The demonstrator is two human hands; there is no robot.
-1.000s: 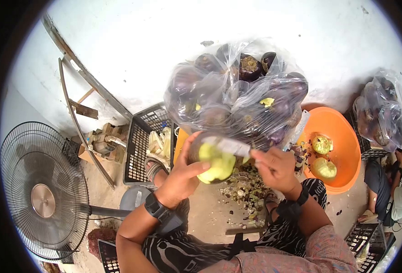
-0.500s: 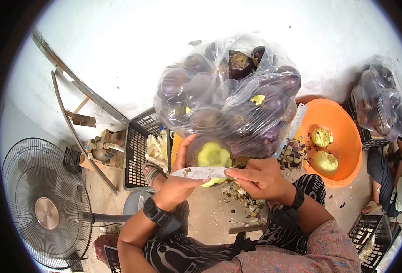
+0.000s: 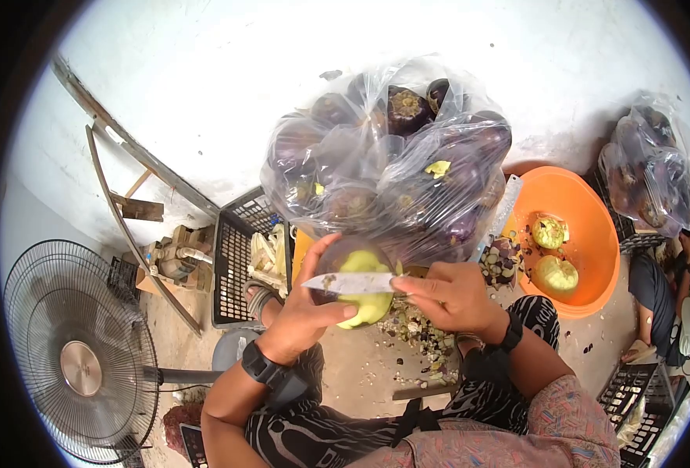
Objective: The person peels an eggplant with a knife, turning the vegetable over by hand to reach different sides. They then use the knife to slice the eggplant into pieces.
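My left hand [image 3: 300, 318] wraps round a partly peeled eggplant [image 3: 370, 310], with pale green flesh bared and dark skin still on its far side. A knife [image 3: 353, 283] is gripped by its handle in my right hand [image 3: 456, 298]. Its smudged blade lies across the eggplant in this view, tip pointing left over my left hand. Right beyond my hands stands a big clear plastic bag [image 3: 407, 168] full of dark purple eggplants. Below the eggplant, chopped peelings [image 3: 427, 335] are scattered over the floor.
An orange tub [image 3: 601, 234] at right holds two peeled eggplants [image 3: 556, 274]. A perforated blade [image 3: 507, 204] leans by the bag. On the left are a black crate [image 3: 232, 269] and a fan [image 3: 80, 366]. Another bag of eggplants [image 3: 649, 175] and a seated person [image 3: 651, 285] are far right.
The knife has shifted up a little across the eggplant, its tip moving right. The eggplant has turned in my left hand, so the green flesh shows differently.
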